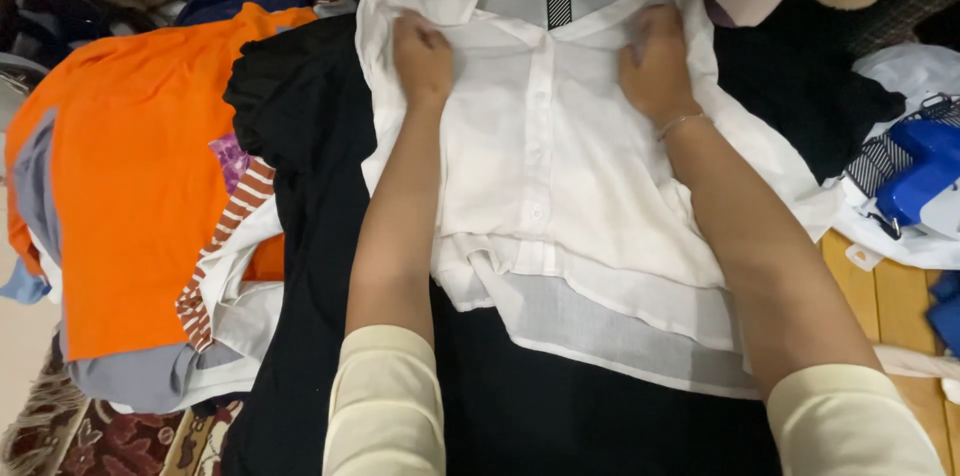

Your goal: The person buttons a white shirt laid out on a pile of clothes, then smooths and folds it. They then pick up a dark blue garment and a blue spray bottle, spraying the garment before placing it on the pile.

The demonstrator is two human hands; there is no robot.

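Shirt (560, 166): white, lying buttoned on black cloth (310, 236).
I am pressing left hand (422, 58) and right hand (655, 61) on its shoulders, fingers together.

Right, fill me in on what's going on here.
A person has both hands flat on a white button-up shirt, the left hand and right hand pressing near the collar. The shirt lies face up on a black garment. An orange shirt sits in a pile to the left.
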